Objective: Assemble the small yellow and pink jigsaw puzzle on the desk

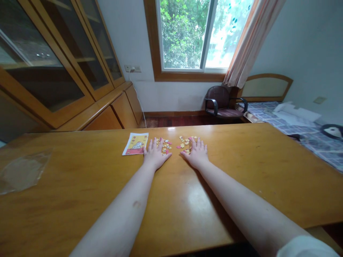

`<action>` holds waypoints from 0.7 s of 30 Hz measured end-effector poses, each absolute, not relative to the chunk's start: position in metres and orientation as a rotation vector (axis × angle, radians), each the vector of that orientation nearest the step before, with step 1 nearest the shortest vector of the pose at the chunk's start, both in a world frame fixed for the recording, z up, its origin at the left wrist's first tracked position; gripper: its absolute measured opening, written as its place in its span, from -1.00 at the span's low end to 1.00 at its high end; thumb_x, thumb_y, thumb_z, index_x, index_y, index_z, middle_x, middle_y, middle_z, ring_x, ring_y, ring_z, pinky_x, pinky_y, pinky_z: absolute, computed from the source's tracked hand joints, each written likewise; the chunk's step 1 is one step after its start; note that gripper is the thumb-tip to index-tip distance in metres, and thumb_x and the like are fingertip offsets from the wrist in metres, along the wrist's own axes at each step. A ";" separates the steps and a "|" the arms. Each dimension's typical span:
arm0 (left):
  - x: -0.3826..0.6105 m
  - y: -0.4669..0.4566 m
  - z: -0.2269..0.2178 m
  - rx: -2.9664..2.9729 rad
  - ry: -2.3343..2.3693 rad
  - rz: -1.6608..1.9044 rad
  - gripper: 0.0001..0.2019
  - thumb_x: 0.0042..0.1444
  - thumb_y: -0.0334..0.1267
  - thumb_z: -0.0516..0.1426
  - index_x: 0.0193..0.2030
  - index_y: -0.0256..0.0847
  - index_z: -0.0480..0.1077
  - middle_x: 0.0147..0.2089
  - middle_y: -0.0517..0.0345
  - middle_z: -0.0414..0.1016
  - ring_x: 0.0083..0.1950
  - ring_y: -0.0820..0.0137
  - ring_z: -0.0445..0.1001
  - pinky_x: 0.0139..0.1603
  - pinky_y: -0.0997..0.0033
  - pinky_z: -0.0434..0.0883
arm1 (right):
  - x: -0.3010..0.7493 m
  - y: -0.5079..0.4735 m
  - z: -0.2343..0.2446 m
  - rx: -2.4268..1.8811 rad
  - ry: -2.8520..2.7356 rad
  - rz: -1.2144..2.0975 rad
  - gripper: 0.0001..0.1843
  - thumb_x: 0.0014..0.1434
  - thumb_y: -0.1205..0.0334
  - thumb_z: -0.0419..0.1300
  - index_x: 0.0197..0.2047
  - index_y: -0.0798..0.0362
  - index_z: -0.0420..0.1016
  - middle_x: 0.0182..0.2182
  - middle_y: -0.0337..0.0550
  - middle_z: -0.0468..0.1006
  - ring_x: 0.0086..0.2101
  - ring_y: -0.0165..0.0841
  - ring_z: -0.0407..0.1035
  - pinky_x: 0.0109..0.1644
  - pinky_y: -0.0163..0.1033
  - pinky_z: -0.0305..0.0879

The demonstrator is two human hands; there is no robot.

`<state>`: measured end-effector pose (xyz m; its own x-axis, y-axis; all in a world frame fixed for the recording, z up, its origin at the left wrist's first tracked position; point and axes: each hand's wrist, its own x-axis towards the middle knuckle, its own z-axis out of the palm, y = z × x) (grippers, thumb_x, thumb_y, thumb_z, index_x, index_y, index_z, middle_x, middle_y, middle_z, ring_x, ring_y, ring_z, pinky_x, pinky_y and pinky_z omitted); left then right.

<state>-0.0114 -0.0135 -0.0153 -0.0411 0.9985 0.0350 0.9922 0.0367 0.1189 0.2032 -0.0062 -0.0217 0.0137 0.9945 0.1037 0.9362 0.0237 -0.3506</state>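
Two loose groups of small jigsaw puzzle pieces lie on the wooden table. My left hand (154,154) rests flat with fingers spread, partly covering the left group of puzzle pieces (167,145). Over the near side of the right group of puzzle pieces (183,142) lies my right hand (197,154), its fingers also spread. The pieces are yellow and pink; those under the palms are hidden. Just left of my left hand is a picture card (135,144) with a white animal on yellow and pink, its right edge close to my fingers.
A clear plastic bag (24,170) lies flat on the left of the table (171,214). Glass-door cabinets (61,53) stand along the left wall. Beyond the table are an office chair (221,101) by the window and a bed (302,128) at the right.
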 end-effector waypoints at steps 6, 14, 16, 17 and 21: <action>-0.009 0.004 -0.019 2.129 2.197 0.195 -0.12 0.09 0.35 -0.06 0.47 -0.04 -0.06 0.52 -0.04 -0.15 0.49 -0.07 -0.16 0.36 -0.35 -0.14 | 0.222 0.043 -0.017 -1.771 -2.263 0.356 0.06 0.09 -0.37 0.12 0.45 0.06 -0.09 0.43 0.19 -0.21 0.39 -0.01 -0.25 0.39 0.17 -0.30; -0.006 0.027 -0.018 2.239 2.117 0.175 -0.23 0.16 0.30 -0.09 0.44 0.00 0.03 0.50 -0.07 -0.09 0.49 0.01 -0.12 0.40 -0.23 -0.15 | 0.220 0.071 -0.014 -1.411 -2.615 0.399 -0.14 0.21 -0.32 0.01 0.44 -0.07 0.00 0.43 -0.01 -0.12 0.39 -0.11 -0.18 0.41 0.17 -0.28; -0.005 0.031 -0.017 2.284 2.064 0.145 -0.28 0.20 0.25 -0.11 0.44 0.01 0.03 0.50 -0.05 -0.08 0.49 0.04 -0.10 0.40 -0.20 -0.13 | 0.220 0.069 -0.015 -1.318 -2.693 0.394 -0.19 0.23 -0.33 -0.04 0.42 -0.11 0.05 0.42 -0.08 -0.09 0.38 -0.11 -0.17 0.40 0.19 -0.27; -0.004 0.032 -0.017 2.300 2.039 0.131 -0.30 0.21 0.23 -0.11 0.44 0.02 0.03 0.50 -0.03 -0.07 0.49 0.05 -0.09 0.40 -0.21 -0.11 | 0.221 0.067 -0.015 -1.282 -2.720 0.389 -0.20 0.24 -0.34 -0.06 0.41 -0.11 0.07 0.42 -0.10 -0.07 0.38 -0.11 -0.16 0.40 0.19 -0.26; -0.004 0.036 -0.016 2.351 1.965 0.109 -0.35 0.25 0.19 -0.13 0.43 0.04 0.04 0.49 0.00 -0.04 0.49 0.07 -0.07 0.39 -0.20 -0.08 | 0.222 0.057 -0.015 -1.213 -2.774 0.380 -0.17 0.23 -0.34 -0.04 0.42 -0.08 0.05 0.41 -0.09 -0.05 0.38 -0.11 -0.15 0.41 0.15 -0.26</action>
<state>-0.0036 0.0363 -0.0157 0.1772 0.9842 0.0058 0.9788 -0.1768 0.1036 0.2216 0.0575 -0.0146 -0.6806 0.7325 -0.0166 0.7100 0.6538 -0.2616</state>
